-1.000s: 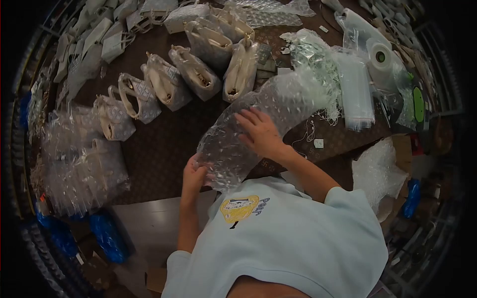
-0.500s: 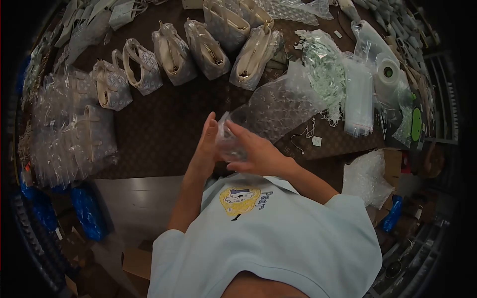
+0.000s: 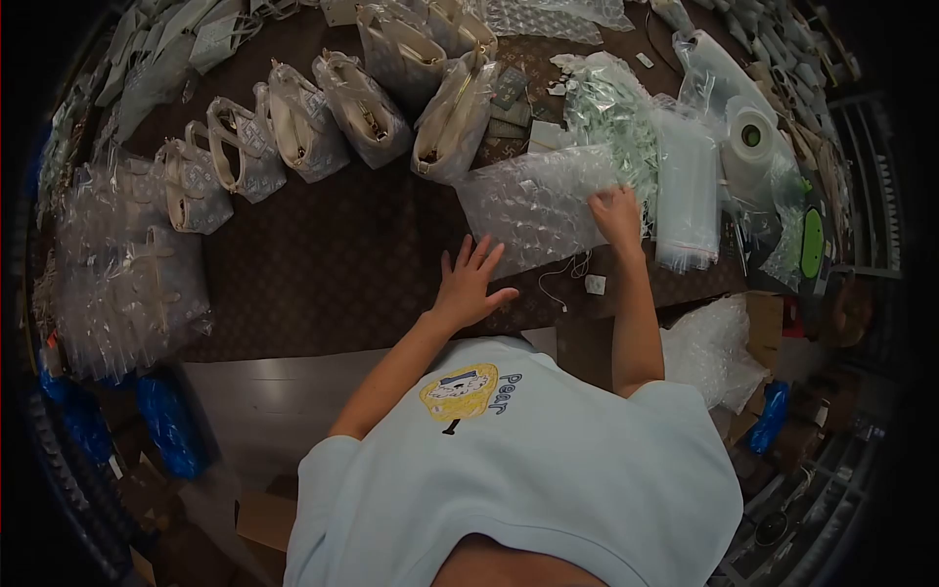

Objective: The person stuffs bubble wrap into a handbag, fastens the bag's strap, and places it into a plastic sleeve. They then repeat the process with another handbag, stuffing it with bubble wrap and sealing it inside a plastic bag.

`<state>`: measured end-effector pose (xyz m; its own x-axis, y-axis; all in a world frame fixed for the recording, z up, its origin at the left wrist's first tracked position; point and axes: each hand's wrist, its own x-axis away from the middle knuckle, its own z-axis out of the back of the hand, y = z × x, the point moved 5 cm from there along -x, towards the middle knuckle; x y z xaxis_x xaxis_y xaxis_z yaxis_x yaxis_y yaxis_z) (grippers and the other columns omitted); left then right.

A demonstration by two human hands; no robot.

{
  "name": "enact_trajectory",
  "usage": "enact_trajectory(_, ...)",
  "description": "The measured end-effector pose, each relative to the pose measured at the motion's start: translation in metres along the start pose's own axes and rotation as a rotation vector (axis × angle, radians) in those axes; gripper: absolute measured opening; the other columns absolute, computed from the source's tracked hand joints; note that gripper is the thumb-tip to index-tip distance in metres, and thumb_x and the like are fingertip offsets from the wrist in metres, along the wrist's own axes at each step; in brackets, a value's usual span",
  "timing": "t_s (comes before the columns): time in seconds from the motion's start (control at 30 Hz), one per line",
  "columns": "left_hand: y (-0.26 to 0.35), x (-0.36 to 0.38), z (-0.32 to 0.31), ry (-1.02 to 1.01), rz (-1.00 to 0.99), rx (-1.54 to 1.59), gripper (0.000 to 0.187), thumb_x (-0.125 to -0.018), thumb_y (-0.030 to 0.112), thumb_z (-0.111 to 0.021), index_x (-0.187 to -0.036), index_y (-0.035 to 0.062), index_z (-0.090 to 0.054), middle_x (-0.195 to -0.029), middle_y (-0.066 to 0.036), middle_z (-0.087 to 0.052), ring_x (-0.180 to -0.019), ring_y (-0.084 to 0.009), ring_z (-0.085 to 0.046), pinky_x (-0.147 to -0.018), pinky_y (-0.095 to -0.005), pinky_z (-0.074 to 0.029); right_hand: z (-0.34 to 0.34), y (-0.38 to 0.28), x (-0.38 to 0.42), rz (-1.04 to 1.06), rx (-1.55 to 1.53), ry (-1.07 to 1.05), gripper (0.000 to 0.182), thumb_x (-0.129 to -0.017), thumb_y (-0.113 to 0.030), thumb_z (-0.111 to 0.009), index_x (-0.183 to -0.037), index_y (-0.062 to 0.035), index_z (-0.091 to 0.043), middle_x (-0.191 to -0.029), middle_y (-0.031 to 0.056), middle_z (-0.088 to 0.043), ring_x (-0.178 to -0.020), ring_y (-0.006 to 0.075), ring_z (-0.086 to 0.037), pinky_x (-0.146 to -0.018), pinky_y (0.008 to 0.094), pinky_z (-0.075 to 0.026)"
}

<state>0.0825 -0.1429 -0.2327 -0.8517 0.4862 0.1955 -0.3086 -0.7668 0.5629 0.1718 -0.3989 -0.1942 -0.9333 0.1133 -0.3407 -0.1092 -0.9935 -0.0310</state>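
Observation:
A sheet of clear bubble wrap lies flat on the dark patterned table in front of me. My left hand is open, fingers spread, at the sheet's lower left edge. At the sheet's right end my right hand is closed in a pinch, its fingertips on the bubble wrap. Just beyond that hand is a heap of pale green and white small pieces with strings. A white string with a small square tag lies below the sheet.
Several patterned handbags stand in a curved row behind, and plastic-wrapped bags pile up at left. A stack of clear plastic sleeves and a roll of clear film lie at right. Loose bubble wrap hangs by the table's right front.
The crumpled clear plastic between my hands is no longer seen there. My hands have parted, the right moving right and forward. The bubble wrap sheet has shifted and lies straighter.

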Motion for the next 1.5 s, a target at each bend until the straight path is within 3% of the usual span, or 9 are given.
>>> enact_trajectory(0.07, -0.011, -0.007, -0.016, -0.015, 0.009, 0.022, 0.073, -0.079, 0.052, -0.055, -0.136, 0.0129, -0.032, -0.146, -0.01, -0.018, -0.134, -0.0334, -0.015, -0.104, -0.0592, -0.012, -0.02, 0.02, 0.0, -0.325, -0.414, -0.389, 0.031, -0.073, -0.028, -0.063, -0.096, -0.0062, -0.06, -0.102, 0.0171, -0.059, -0.094, 0.0279, -0.057, -0.08, 0.0373, -0.045)
enact_trajectory(0.27, -0.034, -0.01, 0.0, -0.011, 0.195, 0.583, 0.077, -0.081, 0.06, -0.049, -0.134, 0.0054, -0.034, -0.139, -0.015, -0.031, -0.124, -0.0298, -0.036, -0.1, -0.0518, -0.029, 0.02, -0.005, -0.004, -0.447, -1.02, -0.319, 0.052, -0.07, -0.009, -0.064, -0.119, -0.0062, -0.048, -0.095, 0.0134, -0.059, -0.081, 0.0231, -0.06, -0.075, 0.0327, -0.046)
enact_trajectory(0.47, -0.04, 0.035, 0.082, -0.025, 0.312, 1.933, 0.088, -0.074, 0.069, -0.051, -0.125, -0.002, -0.039, -0.118, -0.014, -0.053, -0.106, -0.0239, -0.054, -0.088, -0.0342, -0.045, 0.145, -0.155, 0.054, 0.803, -0.791, -0.459, 0.054, -0.064, 0.005, -0.059, -0.116, -0.0085, -0.056, -0.082, 0.0059, -0.051, -0.076, 0.0215, -0.054, -0.067, 0.0304, -0.046)
enact_trajectory(0.7, -0.07, 0.083, 0.096, 0.074, 0.306, 1.526, 0.047, -0.076, 0.003, -0.062, -0.121, 0.0037, -0.047, -0.108, -0.007, -0.059, -0.09, -0.0107, -0.059, -0.075, -0.0275, -0.049, 0.16, -0.23, 0.124, 1.2, -1.004, -0.97, 0.041, -0.07, -0.003, -0.06, -0.111, -0.0072, -0.057, -0.089, 0.0084, -0.053, -0.084, 0.0255, -0.056, -0.07, 0.0354, -0.048)
enact_trajectory(0.8, -0.069, 0.105, 0.108, 0.168, 0.319, 1.457, 0.038, -0.076, -0.004, -0.058, -0.113, 0.0022, -0.055, -0.099, -0.004, -0.063, -0.084, -0.0084, -0.059, -0.075, -0.0239, -0.047, 0.133, -0.22, 0.088, 0.775, -1.086, -0.971, 0.06, -0.067, -0.001, -0.064, -0.124, -0.0085, -0.048, -0.089, 0.0095, -0.054, -0.08, 0.0238, -0.058, -0.072, 0.0332, -0.048)
enact_trajectory(0.93, -0.054, 0.122, 0.115, 0.121, 0.127, 1.357, 0.034, -0.075, -0.007, -0.053, -0.107, 0.0014, -0.061, -0.095, -0.002, -0.064, -0.085, -0.0075, -0.058, -0.077, -0.023, -0.046, 0.106, -0.212, 0.049, 0.323, -1.084, -1.083, 0.082, -0.063, 0.003, -0.069, -0.136, -0.0121, -0.036, -0.097, 0.0031, -0.058, -0.088, 0.0101, -0.052, -0.08, 0.0274, -0.044)
enact_trajectory(1.13, -0.049, 0.13, 0.118, -0.033, 0.015, 1.316, 0.041, -0.073, -0.007, -0.051, -0.112, 0.0014, -0.059, -0.097, -0.003, -0.063, -0.089, -0.0089, -0.058, -0.082, -0.0239, -0.045, 0.09, -0.226, 0.055, 0.81, -1.059, -0.911, 0.073, -0.058, -0.002, -0.074, -0.126, -0.0079, -0.048, -0.099, 0.0047, -0.061, -0.089, 0.0116, -0.055, -0.078, 0.0262, -0.044)
enact_trajectory(1.2, -0.056, 0.135, 0.12, -0.139, 0.149, 1.429, 0.053, -0.073, 0.011, -0.063, -0.124, 0.0027, -0.05, -0.104, -0.006, -0.061, -0.097, -0.0142, -0.057, -0.089, -0.0282, -0.042, 0.078, -0.225, 0.074, 0.49, -1.08, -1.49, 0.047, -0.058, -0.003, -0.074, -0.104, -0.005, -0.062, -0.084, 0.0048, -0.063, -0.079, 0.0103, -0.057, -0.072, 0.0262, -0.045)
enact_trajectory(1.5, -0.1, 0.1, 0.148, 0.118, 0.145, 0.903, 0.085, -0.068, 0.04, -0.073, -0.134, 0.0049, -0.033, -0.123, -0.019, -0.05, -0.117, -0.0306, -0.046, -0.096, -0.0349, -0.037, 0.08, -0.22, 0.069, 0.392, -0.891, -1.087, 0.024, -0.061, -0.007, -0.072, -0.082, -0.0029, -0.063, -0.07, 0.0095, -0.061, -0.063, 0.0158, -0.057, -0.061, 0.0283, -0.045)
